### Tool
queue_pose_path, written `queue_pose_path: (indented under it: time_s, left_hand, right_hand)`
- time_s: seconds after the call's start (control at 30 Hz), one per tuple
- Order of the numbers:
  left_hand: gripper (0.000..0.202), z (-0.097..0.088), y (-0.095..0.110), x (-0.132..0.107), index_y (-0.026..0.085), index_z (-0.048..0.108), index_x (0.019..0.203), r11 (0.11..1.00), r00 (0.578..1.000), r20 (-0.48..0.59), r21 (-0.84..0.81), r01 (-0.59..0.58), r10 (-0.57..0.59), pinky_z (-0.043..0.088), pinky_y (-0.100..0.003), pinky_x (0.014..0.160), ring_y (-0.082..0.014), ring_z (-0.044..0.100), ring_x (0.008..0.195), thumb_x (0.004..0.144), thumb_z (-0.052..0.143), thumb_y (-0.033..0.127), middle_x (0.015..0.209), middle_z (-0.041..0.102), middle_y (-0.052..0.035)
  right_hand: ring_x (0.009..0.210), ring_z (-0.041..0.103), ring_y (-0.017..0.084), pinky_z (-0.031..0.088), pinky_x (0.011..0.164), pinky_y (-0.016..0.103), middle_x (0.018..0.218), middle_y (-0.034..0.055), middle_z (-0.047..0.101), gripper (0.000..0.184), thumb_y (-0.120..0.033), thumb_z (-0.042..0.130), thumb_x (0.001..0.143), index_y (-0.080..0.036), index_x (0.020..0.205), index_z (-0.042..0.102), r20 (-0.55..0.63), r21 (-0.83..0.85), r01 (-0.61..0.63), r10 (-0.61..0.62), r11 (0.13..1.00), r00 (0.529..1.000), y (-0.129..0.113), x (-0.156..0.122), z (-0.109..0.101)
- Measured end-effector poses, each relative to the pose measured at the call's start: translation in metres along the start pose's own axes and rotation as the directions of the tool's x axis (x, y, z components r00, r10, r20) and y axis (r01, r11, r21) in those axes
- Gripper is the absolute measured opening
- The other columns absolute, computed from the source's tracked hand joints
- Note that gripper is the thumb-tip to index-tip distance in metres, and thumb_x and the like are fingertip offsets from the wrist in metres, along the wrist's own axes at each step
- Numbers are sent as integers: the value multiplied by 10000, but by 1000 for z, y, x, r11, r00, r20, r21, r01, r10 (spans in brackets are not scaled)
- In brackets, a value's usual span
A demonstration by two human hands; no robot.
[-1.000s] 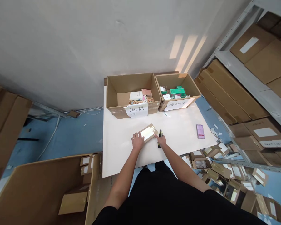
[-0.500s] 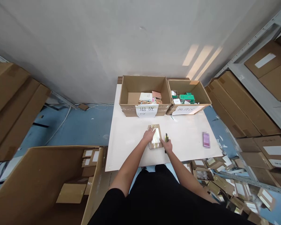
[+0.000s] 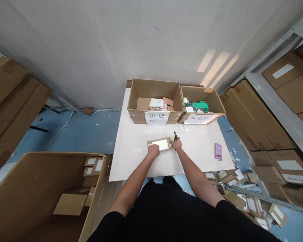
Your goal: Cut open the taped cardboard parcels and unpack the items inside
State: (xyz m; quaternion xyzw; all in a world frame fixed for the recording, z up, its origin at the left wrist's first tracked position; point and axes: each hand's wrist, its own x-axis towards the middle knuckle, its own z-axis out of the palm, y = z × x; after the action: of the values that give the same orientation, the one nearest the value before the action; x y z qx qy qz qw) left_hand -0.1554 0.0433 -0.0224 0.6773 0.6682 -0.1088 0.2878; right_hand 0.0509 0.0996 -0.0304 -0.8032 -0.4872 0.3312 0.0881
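A pale grey wall (image 3: pixel 91 50) is rising behind everything, with bars of sunlight falling across its right side. Grey shelving (image 3: pixel 265 90) is standing along the right, carrying brown cartons, while a big open carton (image 3: pixel 27 181) is sitting at the person's left with small boxes inside. The white-topped table (image 3: pixel 131 148) is filling the middle, and loose small boxes (image 3: pixel 233 200) are lying heaped on the floor past its right end. Two open cartons are sharing the table's far edge, side by side: the larger left carton (image 3: pixel 136 117) is holding a few flat packs, the smaller right carton (image 3: pixel 214 97) some green and white ones. Both are wearing handwritten paper signs.

Nearer the person, I'm seeing a small brown parcel (image 3: pixel 161 144) between the two hands, its white label facing up. The left hand (image 3: pixel 154 151) is gripping its left end — fingers curled. The right hand (image 3: pixel 177 143) is closing round a black-and-yellow cutter (image 3: pixel 175 135) while touching the parcel's right end — and a blurred purple item (image 3: pixel 218 152) is lying well apart, toward the table's right end.
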Motion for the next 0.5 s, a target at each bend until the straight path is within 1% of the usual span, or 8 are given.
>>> queue_pose_path:
  time_s: [0.03, 0.07, 0.13, 0.2, 0.27, 0.3, 0.37, 0.5]
  left_hand:
    - [473, -2, 1, 1, 156, 689, 1365, 1000, 1000, -13, -4, 0, 0, 515, -491, 1040, -375, 625, 1292, 936, 561, 308, 1314, 709, -231]
    - [501, -3, 2, 2, 170, 648, 1426, 1000, 1000, -30, -7, -2, 2, 491, -497, 1081, -367, 586, 1348, 975, 502, 330, 1384, 677, -218]
    - [595, 0, 4, 2, 210, 493, 1578, 1000, 997, -74, -18, -14, 13, 377, -533, 1199, -361, 401, 1517, 1020, 418, 401, 1589, 523, -172]
    - [679, 10, 4, -1, 255, 333, 1667, 999, 993, -119, -39, -28, 24, 215, -564, 1283, -351, 157, 1622, 1027, 391, 476, 1731, 317, -99]
    - [720, 21, 3, -4, 281, 253, 1692, 997, 987, -155, -60, -47, 37, 102, -570, 1310, -332, 1, 1644, 1025, 387, 516, 1775, 190, -43]
    - [723, 26, 2, -6, 287, 238, 1695, 996, 985, -165, -64, -55, 43, 77, -566, 1313, -322, -31, 1645, 1027, 381, 523, 1781, 162, -30]
    - [721, 32, 0, -7, 286, 232, 1697, 996, 985, -167, -63, -66, 55, 65, -557, 1316, -313, -41, 1645, 1034, 374, 530, 1785, 137, -24]
    - [722, 32, -2, -6, 289, 218, 1698, 996, 984, -165, -61, -71, 60, 77, -564, 1313, -317, -17, 1646, 1039, 370, 542, 1787, 101, -28]
  right_hand:
    - [956, 743, 234, 551, 736, 273, 1074, 103, 764, 446, -620, 656, 922, -230, 1113, 553, -1, 36, -11, 11, 999, 1000, 3, -1, -1]
    - [872, 745, 214, 548, 701, 264, 998, 84, 766, 424, -641, 545, 980, -229, 1081, 560, 10, 80, -37, 36, 996, 999, 9, -2, -1]
    - [676, 715, 182, 532, 612, 252, 824, 50, 741, 497, -668, 356, 1038, -225, 985, 576, 79, 159, -95, 83, 983, 993, 26, -9, -3]
    - [541, 658, 163, 505, 548, 246, 685, 26, 692, 584, -698, 297, 1037, -222, 864, 587, 163, 178, -122, 93, 976, 982, 43, -15, -6]
    - [500, 633, 153, 487, 537, 238, 613, 19, 661, 621, -713, 324, 1026, -219, 754, 585, 203, 126, -113, 86, 986, 975, 54, -17, -11]
    - [495, 629, 148, 482, 543, 234, 594, 16, 653, 629, -708, 337, 1026, -218, 721, 586, 211, 90, -95, 74, 991, 975, 57, -16, -14]
    - [482, 622, 140, 470, 558, 230, 577, 6, 647, 629, -693, 358, 1032, -215, 703, 601, 223, 18, -46, 41, 999, 974, 54, -12, -19]
    - [486, 622, 145, 453, 586, 243, 594, 13, 661, 613, -697, 416, 1024, -204, 749, 655, 252, -98, 49, -23, 994, 968, 36, -3, -24]
